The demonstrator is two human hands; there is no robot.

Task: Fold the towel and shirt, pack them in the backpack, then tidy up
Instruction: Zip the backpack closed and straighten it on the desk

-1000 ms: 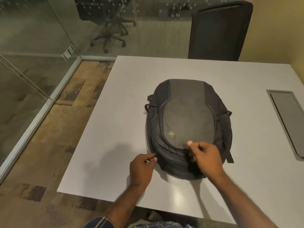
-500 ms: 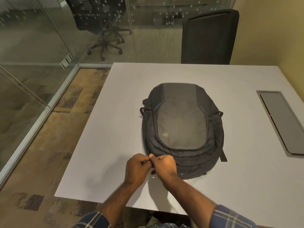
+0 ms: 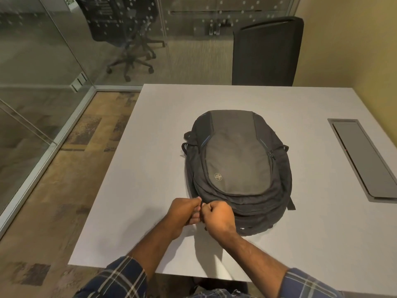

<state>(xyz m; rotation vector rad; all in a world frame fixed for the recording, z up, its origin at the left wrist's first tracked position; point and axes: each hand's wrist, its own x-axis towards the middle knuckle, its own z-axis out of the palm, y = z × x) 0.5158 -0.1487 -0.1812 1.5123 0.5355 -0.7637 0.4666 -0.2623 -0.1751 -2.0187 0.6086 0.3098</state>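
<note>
A dark grey backpack (image 3: 236,164) lies flat on the white table (image 3: 150,147), its top end nearest me and its zips shut as far as I can see. My left hand (image 3: 182,214) and my right hand (image 3: 218,217) meet at the backpack's near left corner, fingers curled. Each pinches a small zipper pull there; the pulls are mostly hidden between my fingers. No towel or shirt is in view.
A black chair (image 3: 266,50) stands at the table's far side. A grey cable hatch (image 3: 365,158) is set into the table at the right. Glass walls run along the left and back, with an office chair (image 3: 126,35) behind them.
My right hand has moved left from the backpack's near edge to meet my left hand at the corner. Both hands now sit close together on the zipper pulls.
</note>
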